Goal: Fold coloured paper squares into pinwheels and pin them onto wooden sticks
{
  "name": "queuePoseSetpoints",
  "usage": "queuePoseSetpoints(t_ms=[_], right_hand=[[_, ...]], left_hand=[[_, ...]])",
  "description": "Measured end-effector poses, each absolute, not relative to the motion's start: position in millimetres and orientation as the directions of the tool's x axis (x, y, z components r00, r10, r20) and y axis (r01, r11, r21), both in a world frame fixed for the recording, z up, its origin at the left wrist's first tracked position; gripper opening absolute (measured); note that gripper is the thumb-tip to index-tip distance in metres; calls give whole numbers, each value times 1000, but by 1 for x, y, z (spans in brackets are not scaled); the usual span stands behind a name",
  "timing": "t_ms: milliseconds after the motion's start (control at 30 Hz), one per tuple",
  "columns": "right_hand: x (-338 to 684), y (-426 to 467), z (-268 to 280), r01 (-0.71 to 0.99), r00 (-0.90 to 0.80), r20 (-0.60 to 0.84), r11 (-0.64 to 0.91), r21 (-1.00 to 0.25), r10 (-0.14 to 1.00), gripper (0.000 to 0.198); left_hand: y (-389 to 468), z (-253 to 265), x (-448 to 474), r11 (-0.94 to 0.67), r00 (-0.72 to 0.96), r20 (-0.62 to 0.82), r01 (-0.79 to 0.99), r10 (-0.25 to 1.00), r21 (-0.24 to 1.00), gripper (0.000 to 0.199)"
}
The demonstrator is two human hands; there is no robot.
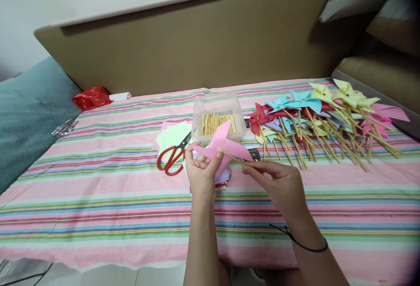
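Note:
My left hand (201, 168) is closed on a pink paper pinwheel (226, 146), its folded blades spreading up and to the right. A thin wooden stick (233, 157) runs from the pinwheel's middle toward my right hand (278, 181), whose fingertips pinch its near end. Just left of my left hand lie scissors with red handles (172, 159), blades partly over a stack of pale green paper (173, 136). Behind the pinwheel stands a clear plastic box (218, 102) with many short sticks (213, 122). Coloured paper pieces (224, 180) show below the pinwheel, partly hidden by my hand.
A large pile of pinwheels on sticks (308, 120) spreads to the right on the striped cloth (114, 198). At the far left are a red plastic bag (92, 98), a white item (120, 96) and a silvery packet (64, 127). A brown backrest (197, 45) rises behind.

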State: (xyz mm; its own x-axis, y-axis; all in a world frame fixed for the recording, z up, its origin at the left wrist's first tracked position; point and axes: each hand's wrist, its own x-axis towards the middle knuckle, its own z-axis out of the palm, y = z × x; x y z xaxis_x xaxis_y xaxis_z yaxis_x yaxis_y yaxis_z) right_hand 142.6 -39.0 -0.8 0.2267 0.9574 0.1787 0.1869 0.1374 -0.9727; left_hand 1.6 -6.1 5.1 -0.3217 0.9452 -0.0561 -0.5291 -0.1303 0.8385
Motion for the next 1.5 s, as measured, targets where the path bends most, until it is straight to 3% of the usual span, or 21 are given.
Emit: queuePoseSetpoints(t_ms=[433,800,1133,1267,1500], right_hand=[[144,-38,-3,211,260,192,138,-968,946,5],[145,-39,-4,329,261,396,304,-894,880,6],[146,-39,0,386,236,412,304,-871,880,3],[146,-38,0,426,192,412,303,-852,891,5],[152,-35,-8,514,100,416,311,-799,904,6]], left_hand=[[-8,10,5,-94,-309,-95,-545,946,833,64],[-6,6,4,-173,-342,-23,-531,939,829,60],[-5,6,6,-178,-329,-16,-551,944,815,65],[-4,6,5,-208,-388,-27,-550,921,809,61],[-2,4,-1,-190,-541,-166,-541,824,819,47]])
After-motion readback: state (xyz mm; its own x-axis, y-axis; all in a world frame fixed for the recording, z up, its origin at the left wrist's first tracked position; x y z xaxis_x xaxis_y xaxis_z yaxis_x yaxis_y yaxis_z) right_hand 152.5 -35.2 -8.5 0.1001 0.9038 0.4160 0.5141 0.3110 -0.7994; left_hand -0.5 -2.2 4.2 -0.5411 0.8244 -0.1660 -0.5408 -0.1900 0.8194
